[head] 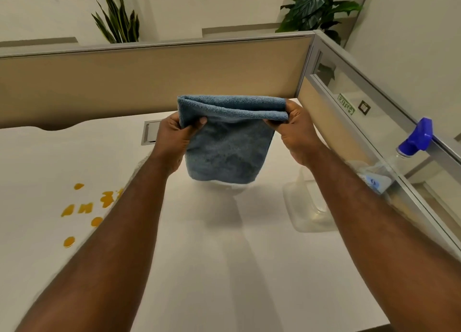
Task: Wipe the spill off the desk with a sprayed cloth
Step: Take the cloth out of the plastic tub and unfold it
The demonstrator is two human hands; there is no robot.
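A blue microfibre cloth (228,147) hangs folded above the middle of the white desk (224,269). My left hand (174,137) pinches its upper left corner and my right hand (294,132) pinches its upper right corner, both raised off the desk. An orange spill (84,208) lies in several drops on the desk at the left, partly hidden behind my left forearm. A clear spray bottle with a blue trigger head (416,138) stands at the right, against the glass partition.
A beige divider panel (149,82) closes the desk at the back, and a glass partition (374,132) runs along the right. A grey cable hatch (151,132) sits in the desk near my left hand. Potted plants (119,19) stand behind the panel.
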